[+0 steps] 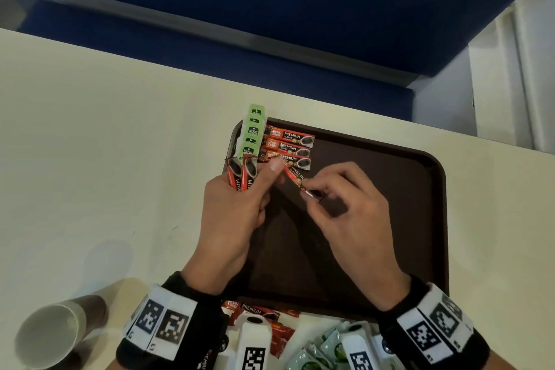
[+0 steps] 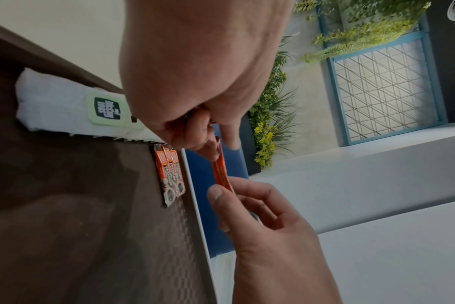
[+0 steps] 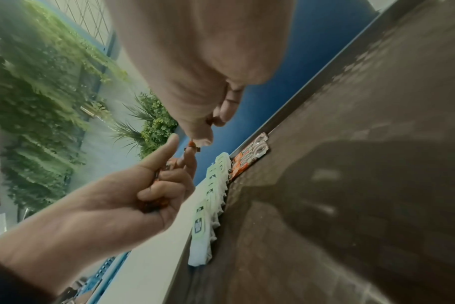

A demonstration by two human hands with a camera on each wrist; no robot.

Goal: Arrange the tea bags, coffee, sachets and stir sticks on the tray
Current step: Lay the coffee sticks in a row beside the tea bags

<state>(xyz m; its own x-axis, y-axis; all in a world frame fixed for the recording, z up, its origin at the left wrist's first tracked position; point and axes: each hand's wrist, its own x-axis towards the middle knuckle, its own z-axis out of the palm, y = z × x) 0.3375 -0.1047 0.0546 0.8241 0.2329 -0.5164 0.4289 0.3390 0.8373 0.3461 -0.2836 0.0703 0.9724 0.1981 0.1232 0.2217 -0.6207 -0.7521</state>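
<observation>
A dark brown tray [image 1: 390, 234] lies on the cream table. Green-labelled tea bags [image 1: 253, 131] form a column at its far left corner, with three red coffee sticks [image 1: 292, 146] laid beside them. My left hand [image 1: 270, 171] grips two more coffee sticks [image 1: 243, 177] upright and pinches the far end of another coffee stick [image 1: 295, 176]. My right hand [image 1: 312, 194] pinches that stick's near end above the tray. The left wrist view shows this stick [image 2: 221, 170] held between both hands, above the laid sticks [image 2: 170, 174]. The tea bags [image 3: 208, 195] line the tray's edge in the right wrist view.
A paper cup [image 1: 57, 330] lies on its side at the near left. Loose coffee sticks [image 1: 261, 315] and green sachets [image 1: 327, 348] are piled at the table's near edge. A blue partition [image 1: 270, 9] stands behind the table.
</observation>
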